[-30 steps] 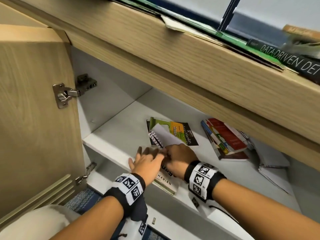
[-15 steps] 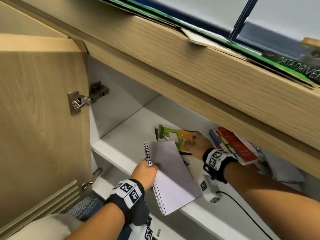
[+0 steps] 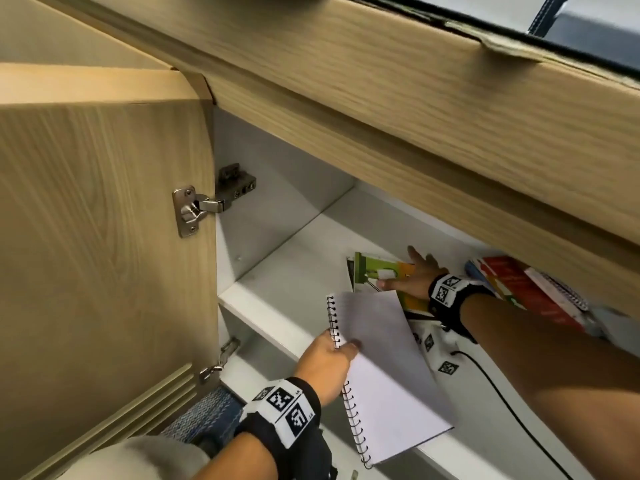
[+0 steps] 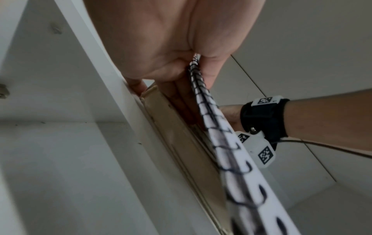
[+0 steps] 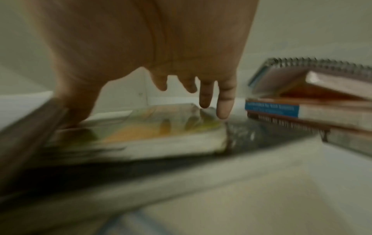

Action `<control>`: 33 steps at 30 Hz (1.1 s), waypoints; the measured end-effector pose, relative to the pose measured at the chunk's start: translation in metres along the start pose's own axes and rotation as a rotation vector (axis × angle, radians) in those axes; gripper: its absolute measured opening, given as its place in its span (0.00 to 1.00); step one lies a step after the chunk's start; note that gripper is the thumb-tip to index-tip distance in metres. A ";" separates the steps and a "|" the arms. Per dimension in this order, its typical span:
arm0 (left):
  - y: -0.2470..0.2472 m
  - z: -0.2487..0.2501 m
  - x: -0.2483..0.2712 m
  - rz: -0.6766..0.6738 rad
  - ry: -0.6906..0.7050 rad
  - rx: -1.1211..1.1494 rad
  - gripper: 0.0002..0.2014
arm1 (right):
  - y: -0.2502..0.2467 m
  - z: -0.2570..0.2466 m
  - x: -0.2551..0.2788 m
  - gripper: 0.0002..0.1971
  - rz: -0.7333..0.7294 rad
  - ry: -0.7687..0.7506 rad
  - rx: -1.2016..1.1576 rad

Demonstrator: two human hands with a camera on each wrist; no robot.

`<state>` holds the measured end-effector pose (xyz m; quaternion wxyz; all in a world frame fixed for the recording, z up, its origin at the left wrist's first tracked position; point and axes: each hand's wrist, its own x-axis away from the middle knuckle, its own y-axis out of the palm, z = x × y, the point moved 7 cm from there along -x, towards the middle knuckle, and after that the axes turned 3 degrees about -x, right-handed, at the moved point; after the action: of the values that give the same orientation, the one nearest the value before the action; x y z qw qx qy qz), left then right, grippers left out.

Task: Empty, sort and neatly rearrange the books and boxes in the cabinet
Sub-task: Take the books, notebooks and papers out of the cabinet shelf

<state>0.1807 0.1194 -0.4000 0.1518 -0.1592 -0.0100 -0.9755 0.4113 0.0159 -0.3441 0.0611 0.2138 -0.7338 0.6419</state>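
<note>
Well, the cabinet stands open, its wooden door swung wide to the left on a metal hinge, and the white shelf inside holds most of what has to come out. To the right on that shelf sits a slanted stack of books, red and blue covers with a spiral-bound one on top; it looks loosely piled. Nearer the middle lies a green and orange book on top of a dark one. The right hand is laid over it, fingers straight and spread, thumb along its near edge, pressing rather than clasping. The left hand has its grip closed on the spiral notebook, thumb on the blank page and fingers beneath, right at the wire binding; the notebook hangs half off the shelf's front edge.

The risks, as I judge them: held only at the binding, the notebook could flop open or tear a page if pulled quickly. The flat right hand has no real hold, so dragging the green book may slide the dark one along, or nudge the slanted stack over.
</note>
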 end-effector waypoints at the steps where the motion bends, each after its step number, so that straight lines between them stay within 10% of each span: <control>1: 0.000 -0.002 0.000 0.002 -0.002 0.000 0.07 | -0.003 -0.003 0.000 0.64 -0.026 -0.024 0.087; 6: 0.001 -0.002 0.001 -0.007 -0.009 0.047 0.13 | -0.001 -0.005 -0.004 0.64 -0.017 -0.100 0.214; 14: -0.006 0.001 0.000 0.079 -0.062 0.221 0.10 | 0.005 0.048 0.038 0.24 0.174 -0.128 -0.360; 18: -0.010 -0.007 -0.004 0.146 -0.110 0.329 0.35 | 0.014 0.053 0.064 0.17 0.029 -0.209 -0.754; 24: -0.002 0.000 0.005 0.030 -0.088 0.564 0.26 | 0.025 0.038 0.093 0.06 -0.287 -0.245 -1.208; 33: -0.004 -0.004 0.005 0.003 -0.125 0.597 0.13 | 0.031 0.038 0.087 0.10 -0.237 -0.139 -0.685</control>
<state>0.1743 0.1213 -0.4022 0.1923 -0.1672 -0.3054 -0.9175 0.3277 -0.0386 -0.3469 0.1531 0.3073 -0.8787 0.3316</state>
